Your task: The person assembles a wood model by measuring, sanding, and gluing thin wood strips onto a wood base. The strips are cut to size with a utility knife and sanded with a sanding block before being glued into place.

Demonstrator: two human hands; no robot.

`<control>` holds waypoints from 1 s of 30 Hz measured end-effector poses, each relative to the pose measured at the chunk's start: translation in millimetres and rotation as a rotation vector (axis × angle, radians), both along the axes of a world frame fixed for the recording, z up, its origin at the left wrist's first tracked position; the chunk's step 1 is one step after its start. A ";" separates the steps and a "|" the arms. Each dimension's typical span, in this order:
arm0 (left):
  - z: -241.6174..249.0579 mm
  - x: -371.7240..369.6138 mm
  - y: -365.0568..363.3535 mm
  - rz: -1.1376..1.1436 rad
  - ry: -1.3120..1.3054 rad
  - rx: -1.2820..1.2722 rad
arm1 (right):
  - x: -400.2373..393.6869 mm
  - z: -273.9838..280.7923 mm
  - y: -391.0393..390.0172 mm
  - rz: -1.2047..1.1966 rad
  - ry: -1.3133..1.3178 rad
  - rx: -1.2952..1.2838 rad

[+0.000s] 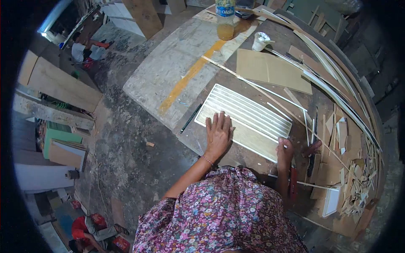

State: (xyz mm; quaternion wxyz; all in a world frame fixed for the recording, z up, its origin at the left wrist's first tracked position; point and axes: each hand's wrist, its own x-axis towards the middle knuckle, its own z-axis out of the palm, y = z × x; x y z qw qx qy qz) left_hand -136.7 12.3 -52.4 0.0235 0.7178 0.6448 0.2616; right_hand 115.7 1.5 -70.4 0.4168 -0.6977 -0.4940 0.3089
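Observation:
A pale rectangular panel (249,114) with raised parallel strips and a white edging lies on the worktable. My left hand (218,134) rests flat on its near left part, fingers spread. At the panel's near right corner is my right hand (284,152), its fingers bent together at the edge; what they hold, if anything, is too small to make out. A dark pencil-like stick (191,118) lies just left of the panel. Beside my right wrist is a red-handled tool (293,181).
Beyond the panel are a brown board (272,69), a bottle (225,21) and a foil-topped cup (261,41). Long strips line the right edge, above scrap pieces (358,189). Two people sit on the floor at left, one far (79,50), one near (82,230).

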 end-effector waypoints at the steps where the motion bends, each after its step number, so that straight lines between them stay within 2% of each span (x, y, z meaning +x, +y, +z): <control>1: 0.1 0.5 0.7 0.005 0.006 -0.003 | 3.0 -1.9 -0.6 0.013 -0.015 0.043; 3: -0.7 -0.1 0.7 0.008 0.016 -0.010 | 2.6 -0.8 -2.2 0.033 -0.050 0.126; 6: -3.2 -0.6 0.6 0.001 0.048 -0.006 | 6.7 0.1 -7.9 0.035 0.074 0.174; 11: -4.2 1.0 2.3 0.006 0.062 -0.006 | 13.6 -5.0 -10.2 0.039 -0.033 0.120; 14: -6.1 0.8 2.0 0.006 0.100 0.025 | 12.9 -4.8 -10.8 0.009 0.086 0.069; 20: -8.2 1.2 2.2 0.019 0.127 0.022 | 6.2 15.9 -7.9 0.014 -0.216 0.040; 23: -7.6 2.6 2.5 0.020 0.140 0.017 | 8.9 7.8 -4.5 0.004 -0.183 -0.026; 30: -6.1 4.7 3.0 0.031 0.158 0.011 | 9.4 4.3 -3.9 -0.024 -0.294 0.082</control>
